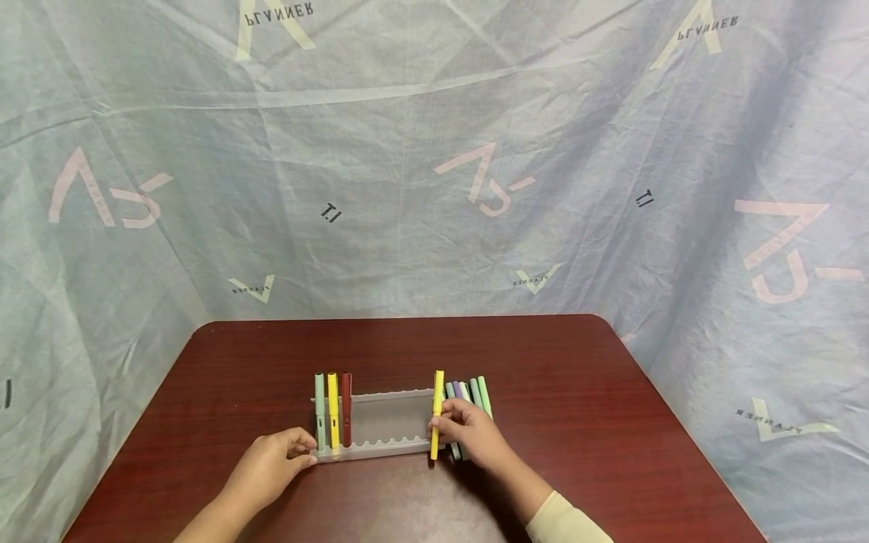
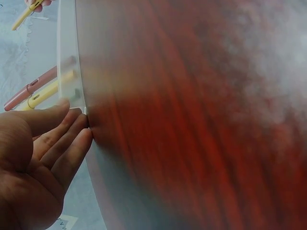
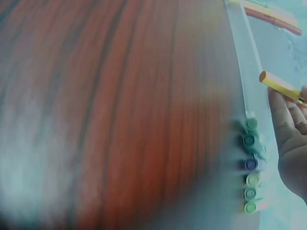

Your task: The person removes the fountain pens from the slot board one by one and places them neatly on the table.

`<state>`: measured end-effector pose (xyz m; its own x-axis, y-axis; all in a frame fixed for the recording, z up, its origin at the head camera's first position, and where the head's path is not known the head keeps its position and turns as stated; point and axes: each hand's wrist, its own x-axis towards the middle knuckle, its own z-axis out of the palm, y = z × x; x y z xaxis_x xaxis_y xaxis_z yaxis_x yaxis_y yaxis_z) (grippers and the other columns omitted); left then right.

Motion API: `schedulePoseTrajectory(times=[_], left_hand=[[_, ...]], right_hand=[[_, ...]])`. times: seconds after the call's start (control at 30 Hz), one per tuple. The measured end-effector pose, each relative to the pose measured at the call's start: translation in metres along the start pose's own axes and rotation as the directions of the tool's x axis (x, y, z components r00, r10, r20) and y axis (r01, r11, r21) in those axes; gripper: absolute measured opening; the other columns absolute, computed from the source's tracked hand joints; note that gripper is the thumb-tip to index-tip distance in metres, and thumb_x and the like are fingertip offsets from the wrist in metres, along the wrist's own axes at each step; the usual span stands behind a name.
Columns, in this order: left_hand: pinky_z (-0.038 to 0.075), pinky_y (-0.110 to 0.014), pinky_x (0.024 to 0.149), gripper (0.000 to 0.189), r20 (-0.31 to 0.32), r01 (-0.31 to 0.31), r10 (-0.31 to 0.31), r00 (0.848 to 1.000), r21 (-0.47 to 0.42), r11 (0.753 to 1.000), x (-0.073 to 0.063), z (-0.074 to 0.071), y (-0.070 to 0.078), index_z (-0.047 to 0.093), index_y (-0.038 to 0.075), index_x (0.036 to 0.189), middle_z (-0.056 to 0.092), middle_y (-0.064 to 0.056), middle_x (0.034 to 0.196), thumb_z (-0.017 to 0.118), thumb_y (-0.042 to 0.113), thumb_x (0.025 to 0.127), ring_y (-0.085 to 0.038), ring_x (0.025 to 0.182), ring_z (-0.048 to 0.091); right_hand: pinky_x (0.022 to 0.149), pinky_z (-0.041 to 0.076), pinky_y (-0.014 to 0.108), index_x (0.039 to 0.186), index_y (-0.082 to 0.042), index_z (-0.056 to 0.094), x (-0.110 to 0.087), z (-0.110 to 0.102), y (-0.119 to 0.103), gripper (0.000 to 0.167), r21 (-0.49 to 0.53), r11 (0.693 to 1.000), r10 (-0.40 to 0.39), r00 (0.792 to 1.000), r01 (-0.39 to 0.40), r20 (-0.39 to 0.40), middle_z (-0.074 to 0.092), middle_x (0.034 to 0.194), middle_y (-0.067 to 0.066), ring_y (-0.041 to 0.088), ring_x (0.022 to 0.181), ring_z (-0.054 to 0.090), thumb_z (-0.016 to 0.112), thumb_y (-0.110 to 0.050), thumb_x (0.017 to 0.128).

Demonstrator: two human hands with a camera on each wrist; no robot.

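Observation:
A clear plastic pen rack [image 1: 392, 417] with notched edges lies on the table. A light green pen [image 1: 320, 411], a yellow pen [image 1: 333, 407] and a dark red pen [image 1: 347, 411] rest side by side in its left notches. My left hand [image 1: 270, 464] holds the rack's near left corner between thumb and fingers. My right hand [image 1: 478, 434] pinches another yellow pen [image 1: 437, 422], held upright over the rack's right end. In the right wrist view this pen [image 3: 278, 87] sticks out past the fingertips.
Several loose pens [image 1: 481, 394] in green, purple and pale shades lie in a row right of the rack, partly behind my right hand. The reddish-brown table [image 1: 577, 392] extends to a grey printed cloth [image 1: 380, 249] hanging behind and at both sides.

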<state>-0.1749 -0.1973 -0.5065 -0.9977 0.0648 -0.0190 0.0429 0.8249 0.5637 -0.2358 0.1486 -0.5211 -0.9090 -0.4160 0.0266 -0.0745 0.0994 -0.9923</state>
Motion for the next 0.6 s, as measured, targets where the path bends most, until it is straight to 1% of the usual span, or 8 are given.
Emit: schedulePoseTrajectory(times=[0.07,0.2,0.3,0.43,0.6], left_hand=[[0.055,-0.042,0.076,0.014,0.001,0.003,-0.003,1.0,0.002,1.0,0.0,0.0,0.0,0.068,0.025,0.091,0.071,0.011,0.085,0.078,0.019,0.083,-0.014,0.084,0.068],[0.055,-0.042,0.075,0.014,0.001,-0.004,0.004,1.0,0.003,1.0,0.001,0.0,0.0,0.068,0.024,0.091,0.071,0.011,0.086,0.078,0.019,0.083,-0.014,0.084,0.068],[0.055,-0.042,0.076,0.014,-0.004,-0.002,0.002,1.0,0.005,1.0,0.001,0.0,0.0,0.068,0.024,0.09,0.071,0.011,0.085,0.078,0.018,0.083,-0.014,0.084,0.068],[0.055,-0.042,0.076,0.015,-0.009,-0.002,0.002,1.0,0.012,1.0,0.001,0.001,-0.001,0.068,0.025,0.09,0.071,0.011,0.085,0.079,0.018,0.082,-0.014,0.083,0.068],[0.055,-0.042,0.075,0.014,-0.015,-0.013,0.014,1.0,0.019,1.0,0.001,0.001,-0.001,0.068,0.025,0.09,0.071,0.011,0.085,0.079,0.019,0.082,-0.014,0.083,0.068]], right_hand=[[0.078,0.06,0.04,0.107,0.01,0.057,-0.002,-0.005,0.0,0.025,0.002,1.0,0.0,1.0,0.0,-0.002,0.066,0.103,0.034,0.047,0.094,0.067,0.063,-0.012,0.096],[0.077,0.061,0.04,0.111,0.015,0.055,-0.005,-0.018,0.0,0.03,0.001,1.0,0.004,1.0,-0.004,-0.029,0.064,0.104,0.037,0.046,0.094,0.068,0.062,-0.01,0.097],[0.077,0.061,0.041,0.115,0.015,0.055,-0.008,-0.03,0.001,0.034,-0.021,1.0,0.016,0.998,-0.017,-0.068,0.064,0.106,0.036,0.042,0.094,0.069,0.063,-0.011,0.096],[0.077,0.06,0.044,0.117,0.012,0.057,-0.012,-0.046,0.001,0.035,-0.063,0.996,0.048,0.991,-0.056,-0.128,0.064,0.108,0.031,0.033,0.092,0.069,0.064,-0.014,0.096],[0.076,0.06,0.049,0.119,0.011,0.059,-0.017,-0.062,0.0,0.035,-0.095,0.991,0.078,0.976,-0.099,-0.201,0.063,0.108,0.029,0.03,0.086,0.069,0.064,-0.015,0.096]])
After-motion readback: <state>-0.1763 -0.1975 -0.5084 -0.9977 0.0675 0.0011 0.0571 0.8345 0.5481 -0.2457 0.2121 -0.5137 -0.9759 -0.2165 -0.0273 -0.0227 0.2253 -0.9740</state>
